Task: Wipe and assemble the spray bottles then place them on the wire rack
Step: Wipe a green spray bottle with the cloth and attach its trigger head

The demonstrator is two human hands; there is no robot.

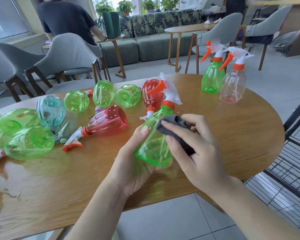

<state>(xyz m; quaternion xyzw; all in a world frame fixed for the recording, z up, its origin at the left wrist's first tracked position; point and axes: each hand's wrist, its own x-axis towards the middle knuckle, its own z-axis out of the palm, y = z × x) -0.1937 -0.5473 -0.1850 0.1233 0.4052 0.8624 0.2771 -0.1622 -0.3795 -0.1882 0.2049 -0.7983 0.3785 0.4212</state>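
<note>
Bottles (100, 121) lie scattered across the left of my table (241, 135); two assembled ones (223, 80) stand upright at the far right, near the wire rack (293, 170). My left hand (133, 163) cups the base of a green bottle (154, 144), tilted above the table. My right hand (194, 146) pinches a dark cloth (177, 130) against its side.

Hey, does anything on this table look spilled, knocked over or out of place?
Most bottles lie tipped on their sides at the table's left, while only two stand upright far right. Near the left edge, a shiny patch might be water. No visible damage.
</note>
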